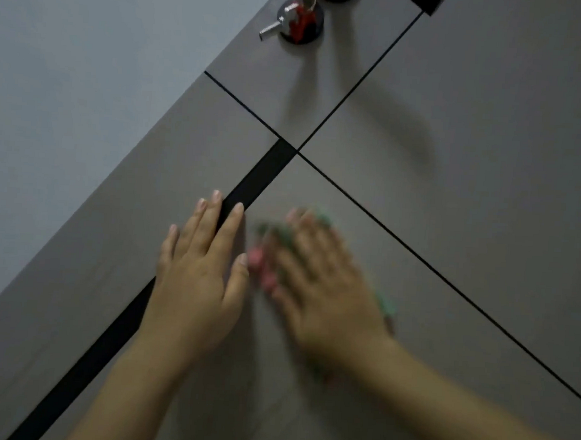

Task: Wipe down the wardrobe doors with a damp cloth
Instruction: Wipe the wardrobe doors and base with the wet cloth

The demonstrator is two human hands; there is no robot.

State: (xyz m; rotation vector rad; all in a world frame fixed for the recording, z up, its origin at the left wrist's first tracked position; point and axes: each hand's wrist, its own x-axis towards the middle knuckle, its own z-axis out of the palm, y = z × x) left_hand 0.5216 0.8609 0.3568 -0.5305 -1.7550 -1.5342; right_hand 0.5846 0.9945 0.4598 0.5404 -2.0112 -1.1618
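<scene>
The view is tilted, so the grey wardrobe doors [456, 110] run diagonally across it. A broad black strip [261, 174] between two door panels serves as the landmark: it climbs from the lower left toward the middle, where thin dark gaps between panels meet in a cross. Left of the strip, past one door panel, the wardrobe ends at a pale wall [70, 90]. Right of the strip, wide flat door surface lies bare and unbroken up to a thin dark gap.

The left hand [199, 265] lies flat and spread open on the door, grasping nothing, its fingers crossing the strip with the fingertips resting at either side of it. The right hand [326, 282], just right of the strip and close beside the left hand, is blurred; it is laid palm-down with fingers extended, pressing the cloth [274, 239] against the door. The cloth shows green and pink at the fingers and green again at the outer edge of the hand; most of it is hidden under the palm.

Far above the strip's upper end, a round dark lock [301, 22] sticks out from a door, with a metal key and a red tag hanging from it. It is well apart from both hands.
</scene>
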